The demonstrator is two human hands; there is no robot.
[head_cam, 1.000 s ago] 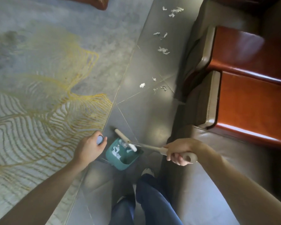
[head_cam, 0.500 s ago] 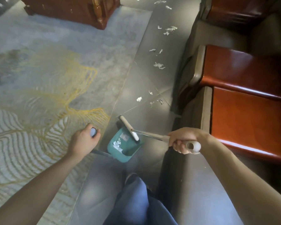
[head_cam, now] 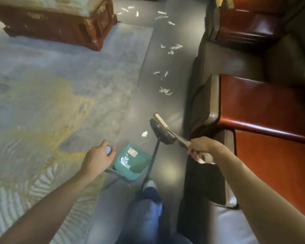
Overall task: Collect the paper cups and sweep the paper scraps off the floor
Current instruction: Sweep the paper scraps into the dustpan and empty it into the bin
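My left hand grips the top of the dustpan handle. The teal dustpan sits on the grey floor with a few paper scraps inside. My right hand holds the beige broom handle, and the broom head is lifted over the floor just beyond the pan. One white paper scrap lies left of the broom head. Several more scraps trail up the grey floor strip toward the top. No paper cups are in view.
A grey and gold rug covers the floor on the left. A dark wooden table stands on it at the top left. Brown leather and red wood armchairs line the right side. My leg and shoe are below the dustpan.
I have stepped forward along the floor strip. The broom head has come out of the dustpan and swung forward and right. More scraps and the wooden table have come into view.
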